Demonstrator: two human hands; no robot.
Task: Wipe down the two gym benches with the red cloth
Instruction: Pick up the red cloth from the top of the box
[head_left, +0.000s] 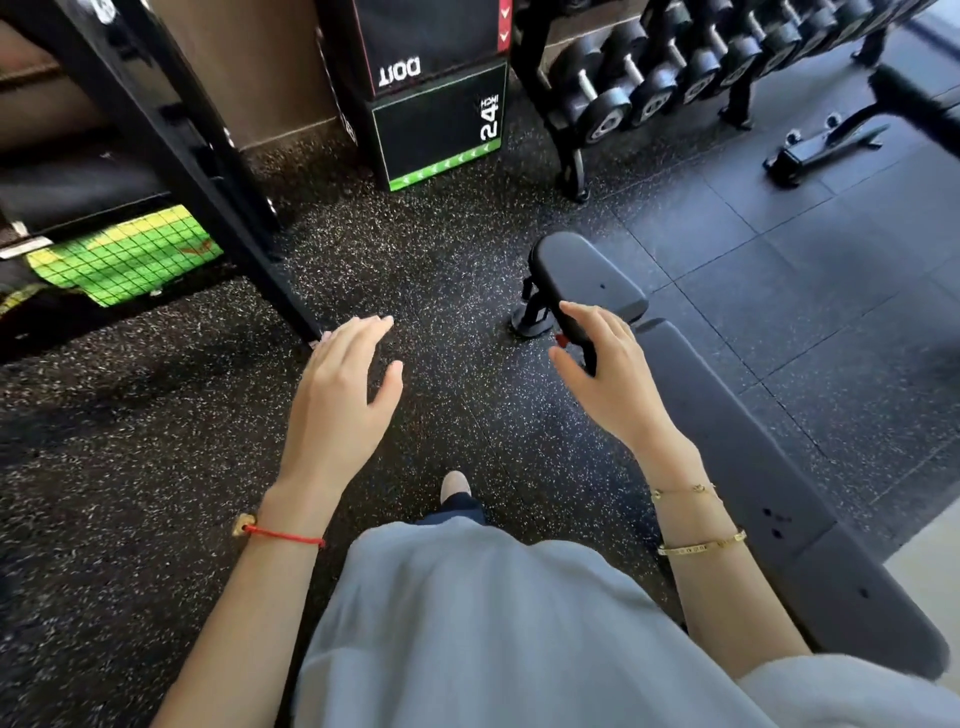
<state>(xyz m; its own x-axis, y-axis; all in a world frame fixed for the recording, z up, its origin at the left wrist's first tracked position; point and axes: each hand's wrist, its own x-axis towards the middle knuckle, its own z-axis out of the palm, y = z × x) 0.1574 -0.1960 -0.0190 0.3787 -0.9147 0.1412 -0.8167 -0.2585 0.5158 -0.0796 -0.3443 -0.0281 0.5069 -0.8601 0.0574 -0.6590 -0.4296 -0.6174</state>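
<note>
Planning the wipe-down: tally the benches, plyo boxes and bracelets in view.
Benches: 2
Plyo boxes: 2
Bracelets: 3, 1 red and 2 gold
Total: 7

1. We stand on a black rubber floor (441, 291) flecked with white; to the right it gives way to plain dark tiles (810, 249) with visible seams.
2. Ahead of us sit stacked black plyo boxes (436, 88), the lower one edged in green and marked "24 inch".
3. Beside them we see a dumbbell rack (691, 67) loaded with black dumbbells.
4. On our left a black steel rack frame (171, 145) slants across the view, with a green gridded mat (124, 254) lying under it.
5. Behind the frame we see a brown wall (249, 62).
6. Daylight brightens the tiles at the far right.
</note>
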